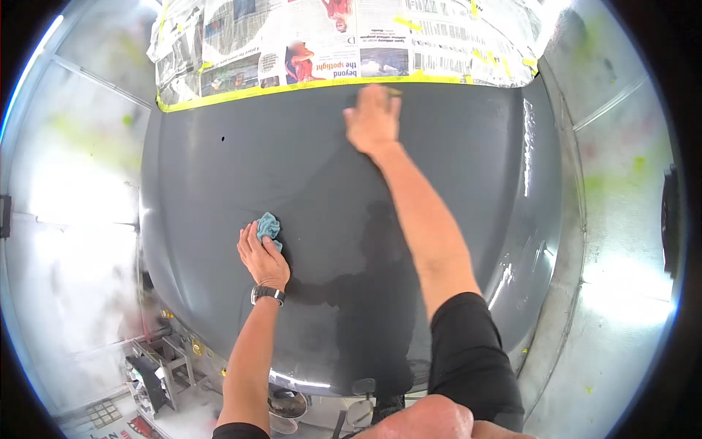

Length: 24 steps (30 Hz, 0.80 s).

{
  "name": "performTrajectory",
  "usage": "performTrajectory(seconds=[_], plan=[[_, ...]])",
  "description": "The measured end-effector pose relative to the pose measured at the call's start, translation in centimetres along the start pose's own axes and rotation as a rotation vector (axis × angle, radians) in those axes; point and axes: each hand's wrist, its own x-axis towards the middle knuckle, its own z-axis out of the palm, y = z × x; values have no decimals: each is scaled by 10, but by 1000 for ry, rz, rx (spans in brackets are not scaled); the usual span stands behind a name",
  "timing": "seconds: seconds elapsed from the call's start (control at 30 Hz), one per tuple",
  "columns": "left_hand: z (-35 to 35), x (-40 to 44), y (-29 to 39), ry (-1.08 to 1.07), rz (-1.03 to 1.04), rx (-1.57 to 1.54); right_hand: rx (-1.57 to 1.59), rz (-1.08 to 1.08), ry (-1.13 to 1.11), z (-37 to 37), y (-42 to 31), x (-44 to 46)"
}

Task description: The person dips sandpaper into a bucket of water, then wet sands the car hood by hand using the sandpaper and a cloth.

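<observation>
A dark grey car bonnet [453, 161] spreads out below me, its surface partly wet-looking and glossy. My left hand [260, 257], with a watch on its wrist, rests on the bonnet's left middle and grips a crumpled teal cloth [268, 225]. Farther up, my right hand [374, 124] presses on the bonnet close to the yellow masking tape [300, 85]. A sliver of something yellowish-brown [395, 93] shows by its fingertips; most of it is hidden under the fingers, which are slightly blurred.
Taped newspaper [384, 33] covers the area beyond the bonnet. Pale walls with paint overspray stand close on both sides. A small metal stand [172, 366] is on the floor at lower left, and a round container [287, 402] sits below the bonnet's front edge.
</observation>
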Motion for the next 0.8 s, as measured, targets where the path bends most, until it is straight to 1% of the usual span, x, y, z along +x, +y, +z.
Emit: performTrajectory(seconds=[0.03,0.07,0.13,0.17,0.2,0.23,0.27,0.3,0.37,0.4,0.43,0.47,0.53,0.57,0.6,0.63,0.67,0.7,0.73,0.8], plan=[[1,0,-2,0,10,9,107,-94,127,21,-15,-4],[2,3,-4,2,20,16,148,-42,-28,7,-1,3],[-2,1,-2,-3,8,8,229,47,-377,-51,59,9],[-1,3,0,2,-2,-2,120,178,-302,-64,98,7],[-1,7,0,3,4,-3,92,236,-279,-56,152,-1],[0,9,-1,8,7,-1,-68,234,-116,-34,190,-12],[0,4,-1,-2,4,1,-231,230,33,-18,209,-26],[-2,-7,-1,-21,-6,5,-179,264,-92,-21,194,-32],[1,3,-2,9,5,17,-45,337,-271,-38,102,11],[-1,8,-7,16,12,13,7,193,-412,-55,42,20],[0,7,-8,13,8,1,122,44,-423,-55,-7,15],[2,2,-5,3,0,-24,92,-113,-315,-28,-48,-1],[4,6,2,11,3,-4,255,-308,-40,-18,-75,-14],[2,5,0,10,9,-8,267,-352,-243,-12,-39,-10],[1,3,-3,8,7,-13,242,-245,-390,-55,1,5],[0,3,-2,9,8,-5,194,-54,-350,-57,53,3],[3,4,0,9,6,-7,156,30,-268,-66,111,-1],[3,3,0,11,5,-1,86,210,-276,-84,160,-6],[2,3,-2,11,5,10,51,285,-185,-54,234,-20],[2,5,-1,15,-1,12,-148,392,-60,-35,239,-23]])
